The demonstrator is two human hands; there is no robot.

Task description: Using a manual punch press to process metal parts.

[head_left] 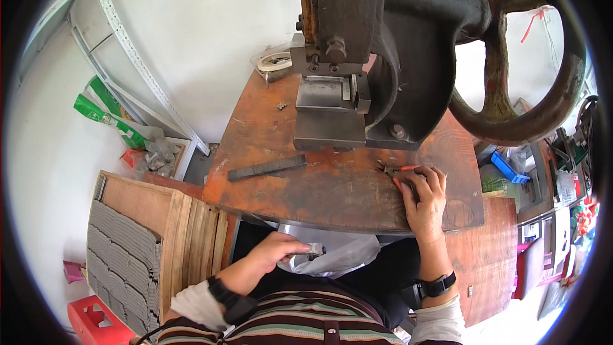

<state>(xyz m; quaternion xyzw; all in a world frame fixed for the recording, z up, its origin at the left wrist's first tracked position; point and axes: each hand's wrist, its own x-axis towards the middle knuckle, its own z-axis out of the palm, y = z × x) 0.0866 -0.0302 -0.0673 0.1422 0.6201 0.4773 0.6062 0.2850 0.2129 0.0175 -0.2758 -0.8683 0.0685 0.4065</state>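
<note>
Rust-coloured metal forms the work table [319, 198], which carries a heavy dark press [383, 57] with a large handwheel [530, 108]. The right hand [424, 201] rests on the table near its right edge, fingers curled around red-handled pliers [397, 169]. The left hand [274, 252] sits below the table's front edge, closed around a small grey metal piece [314, 250] above a grey plastic bag [338, 257]. A dark flat bar [267, 167] lies left of centre on the table.
</note>
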